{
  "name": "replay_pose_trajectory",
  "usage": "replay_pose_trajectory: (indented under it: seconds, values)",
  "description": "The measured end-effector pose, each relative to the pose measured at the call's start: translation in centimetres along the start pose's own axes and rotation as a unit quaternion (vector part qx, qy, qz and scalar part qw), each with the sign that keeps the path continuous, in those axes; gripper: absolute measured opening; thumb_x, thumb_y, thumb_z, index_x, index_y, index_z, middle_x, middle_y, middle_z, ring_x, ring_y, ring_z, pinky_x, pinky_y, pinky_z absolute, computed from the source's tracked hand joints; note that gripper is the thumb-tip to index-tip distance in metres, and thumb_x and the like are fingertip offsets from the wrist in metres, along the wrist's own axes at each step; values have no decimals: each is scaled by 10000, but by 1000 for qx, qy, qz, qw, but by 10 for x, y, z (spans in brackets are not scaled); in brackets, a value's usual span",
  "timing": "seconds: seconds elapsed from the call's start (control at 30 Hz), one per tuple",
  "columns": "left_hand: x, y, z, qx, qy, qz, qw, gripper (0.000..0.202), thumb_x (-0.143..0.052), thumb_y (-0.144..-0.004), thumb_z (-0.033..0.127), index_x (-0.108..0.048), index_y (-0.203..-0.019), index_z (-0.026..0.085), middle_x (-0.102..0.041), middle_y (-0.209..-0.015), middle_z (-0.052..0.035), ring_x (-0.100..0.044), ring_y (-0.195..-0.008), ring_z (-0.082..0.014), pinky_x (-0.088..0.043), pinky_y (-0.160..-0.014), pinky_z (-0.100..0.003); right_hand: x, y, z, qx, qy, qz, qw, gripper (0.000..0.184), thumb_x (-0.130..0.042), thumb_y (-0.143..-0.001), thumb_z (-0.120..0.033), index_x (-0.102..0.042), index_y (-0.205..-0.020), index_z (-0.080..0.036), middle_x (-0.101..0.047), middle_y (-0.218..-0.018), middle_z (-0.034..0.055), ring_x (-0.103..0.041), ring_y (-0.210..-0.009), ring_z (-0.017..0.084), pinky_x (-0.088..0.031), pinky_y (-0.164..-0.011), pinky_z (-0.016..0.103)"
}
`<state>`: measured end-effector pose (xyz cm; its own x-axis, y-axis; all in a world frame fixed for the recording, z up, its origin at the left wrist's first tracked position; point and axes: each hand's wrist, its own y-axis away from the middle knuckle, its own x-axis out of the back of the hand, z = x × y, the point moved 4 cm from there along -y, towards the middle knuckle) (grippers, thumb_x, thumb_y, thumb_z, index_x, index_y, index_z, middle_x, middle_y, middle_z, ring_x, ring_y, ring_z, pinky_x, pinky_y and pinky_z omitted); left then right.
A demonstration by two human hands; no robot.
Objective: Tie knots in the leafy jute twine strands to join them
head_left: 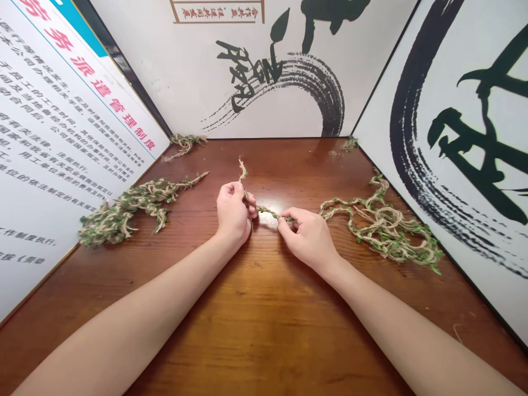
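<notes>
A twine strand with small green leaves (267,212) runs between my two hands over the middle of the table. My left hand (235,212) is closed around it, and the strand's frayed tan end sticks up past the thumb. With thumb and fingers pinched together, my right hand (307,234) grips the same strand a short way to the right. Beyond that hand the strand seems to lead on into a loose, looped heap of leafy twine (391,231); the hand hides part of the join. The fingertips partly cover the held stretch.
On the left of the brown wooden table (247,330) lies a bundle of leafy twine pieces (127,212). Smaller twine scraps (185,144) sit in the back left corner, with green bits (350,144) at the back right. Upright printed panels (268,99) enclose the back and sides.
</notes>
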<state>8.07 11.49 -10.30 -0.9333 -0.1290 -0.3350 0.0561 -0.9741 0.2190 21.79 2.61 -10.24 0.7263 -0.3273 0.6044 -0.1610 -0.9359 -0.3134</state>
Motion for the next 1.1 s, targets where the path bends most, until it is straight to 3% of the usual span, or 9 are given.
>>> replay_pose_trajectory:
  seconds: [0.23,0.47,0.6,0.7,0.8,0.83,0.9,1.0,1.1]
  values:
    - [4,-3,1,-21,-3,28,999,163,-526,-1000,263,-414,-884,243,-519,-549,88,-395,-346,-70,-286,-367,-171,-1,0,-2,7,13,-6,1000,159,-582,-880,-238,-707,-786,-212,-694,-700,20,-593,-618,173,-412,-639,298]
    - [5,-3,0,-36,-16,60,997,136,-468,-1025,236,-405,-904,244,-522,-549,90,-386,-340,-68,-288,-365,-166,-3,1,0,13,22,-21,999,181,-560,-898,-253,-694,-785,-208,-670,-694,25,-579,-631,180,-385,-634,306]
    - [10,-10,2,-93,-47,57,993,108,-464,-1038,288,-419,-951,242,-546,-622,67,-433,-398,-78,-327,-392,-182,-2,0,0,38,17,-16,999,161,-561,-913,-261,-704,-937,-192,-687,-743,36,-612,-698,205,-418,-715,334]
    - [17,-11,6,-166,-91,96,977,126,-553,-999,293,-444,-1040,245,-619,-897,0,-563,-622,-95,-451,-536,-198,-1,0,1,45,13,-6,999,211,-543,-911,-217,-671,-1075,-184,-709,-804,45,-647,-779,229,-440,-821,374]
    - [18,5,15,-314,-183,119,924,322,-655,-922,242,-480,-1192,240,-537,-1328,-98,-587,-1141,-189,-522,-924,-300,0,0,1,50,0,-1,999,185,-498,-924,-175,-634,-1049,-195,-725,-879,68,-666,-842,237,-452,-865,389]
    - [15,13,17,-371,-211,87,900,379,-662,-909,235,-488,-1245,232,-499,-1404,-115,-530,-1275,-225,-483,-1034,-344,0,1,1,53,-8,-3,999,172,-493,-928,-169,-617,-1044,-198,-727,-895,71,-669,-852,236,-458,-868,387]
    - [3,27,15,-430,-256,-47,865,459,-648,-906,235,-487,-1336,216,-520,-1420,-132,-501,-1358,-261,-434,-1123,-393,0,1,1,58,-31,-5,998,155,-497,-930,-162,-574,-1057,-204,-722,-896,67,-673,-846,230,-475,-851,375]
    - [-11,40,1,-397,-325,-274,813,557,-566,-948,213,-404,-1481,204,-663,-1261,-120,-655,-1169,-230,-507,-1041,-386,-1,2,2,78,-80,-5,994,200,-480,-914,-126,-509,-1087,-220,-722,-950,67,-687,-858,222,-504,-807,352]
    - [-15,41,-8,-374,-386,-363,761,540,-495,-981,212,-402,-1513,187,-734,-1118,-90,-712,-986,-195,-564,-912,-352,-1,2,1,115,-110,-3,987,287,-447,-874,-68,-490,-1108,-229,-724,-1066,88,-697,-927,225,-520,-807,352]
